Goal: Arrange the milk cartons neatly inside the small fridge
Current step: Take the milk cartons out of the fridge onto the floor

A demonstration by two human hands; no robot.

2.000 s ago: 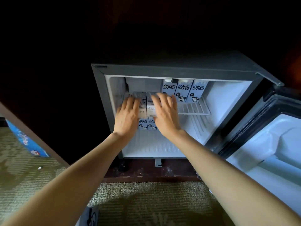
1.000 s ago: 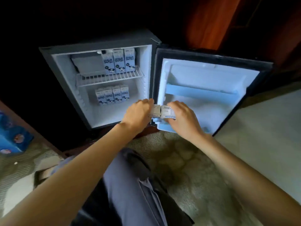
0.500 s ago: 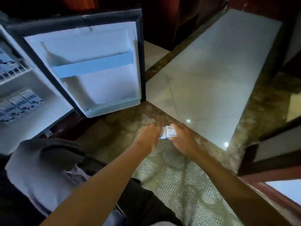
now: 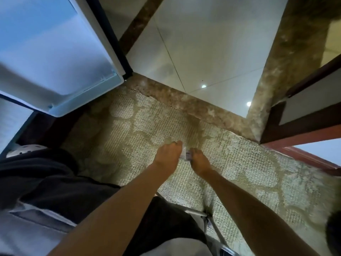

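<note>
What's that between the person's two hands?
Small white milk cartons, mostly hidden, gripped between the left hand and right hand, over the carpet; seen in the head view.

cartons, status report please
Gripping the cartons: left hand, right hand. Held over the carpet, not yet shelved. The fridge door open, nothing in the way.

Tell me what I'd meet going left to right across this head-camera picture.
Open fridge door → left hand → milk cartons gripped between both hands → right hand → wooden frame.
</note>
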